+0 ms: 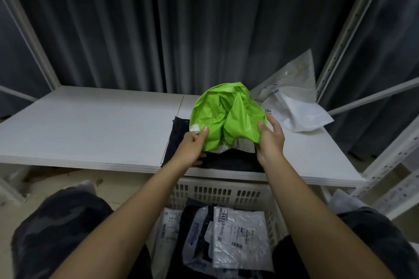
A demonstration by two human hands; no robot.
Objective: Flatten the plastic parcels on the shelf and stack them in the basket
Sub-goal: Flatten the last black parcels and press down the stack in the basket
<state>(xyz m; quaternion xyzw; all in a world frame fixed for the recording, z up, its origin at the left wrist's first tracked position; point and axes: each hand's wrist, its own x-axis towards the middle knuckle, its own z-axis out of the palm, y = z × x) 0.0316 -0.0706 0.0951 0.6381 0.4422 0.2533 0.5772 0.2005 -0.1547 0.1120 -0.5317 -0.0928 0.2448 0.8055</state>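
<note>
Both hands, left hand (192, 145) and right hand (269, 140), pinch the crumpled green parcel (229, 115) just above the shelf (90, 129), seemingly to spread it flat.

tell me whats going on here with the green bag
A person holds a crumpled green plastic parcel over the white shelf, the left hand pinching its lower left edge and the right hand gripping its right side. It is still puffed up, not flat. A dark parcel lies on the shelf beneath it and white parcels sit at the right. The basket below already holds several flattened parcels.
</note>
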